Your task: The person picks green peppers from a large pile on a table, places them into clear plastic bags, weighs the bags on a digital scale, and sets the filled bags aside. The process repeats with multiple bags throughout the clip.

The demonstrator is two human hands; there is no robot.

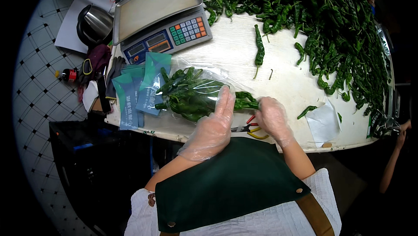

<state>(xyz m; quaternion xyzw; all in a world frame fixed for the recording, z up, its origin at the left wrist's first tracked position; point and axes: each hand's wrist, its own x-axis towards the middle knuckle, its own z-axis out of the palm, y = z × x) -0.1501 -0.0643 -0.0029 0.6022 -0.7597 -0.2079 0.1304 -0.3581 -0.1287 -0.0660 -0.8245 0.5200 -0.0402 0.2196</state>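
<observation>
A transparent plastic bag [153, 79] with a blue-green printed end lies on the white table, with green peppers [187, 103] inside it. My left hand [211, 129], in a thin see-through glove, rests on the bag's right part with its fingers stretched out. Gloved the same way, my right hand [275, 120] is closed at the right end of a few green peppers [246, 101] by the bag's right side. Its fingertips are partly hidden. Just below, between my hands, lies a tool with red and yellow handles [257, 134], partly covered.
A large heap of green peppers [322, 31] covers the table's far right. A weighing scale [174, 36] stands far left, beside a kettle [96, 23]. More printed bags [127, 101] lie at left. A single pepper [259, 51] and white paper [323, 123] lie nearby. Another person's arm [394, 162] shows at right.
</observation>
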